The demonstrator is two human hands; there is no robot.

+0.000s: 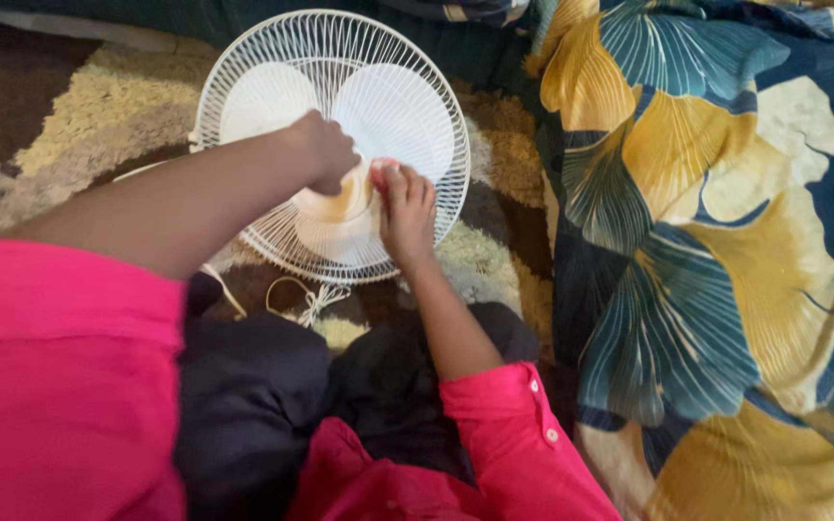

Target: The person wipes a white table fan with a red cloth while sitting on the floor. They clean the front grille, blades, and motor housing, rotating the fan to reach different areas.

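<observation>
A white fan with a round wire guard lies face up on a shaggy rug, its pale blades showing through the grille. My left hand reaches across from the left and is closed over the cream-coloured hub at the centre. My right hand rests on the right side of the same hub, fingers curled against it, with a small pinkish thing at the fingertips that I cannot make out. Both sleeves are bright pink.
The rug is patterned in cream, yellow and brown. A white cord is bundled in front of the fan. A blue fabric with large yellow and teal leaves fills the right side. My dark-trousered legs are below.
</observation>
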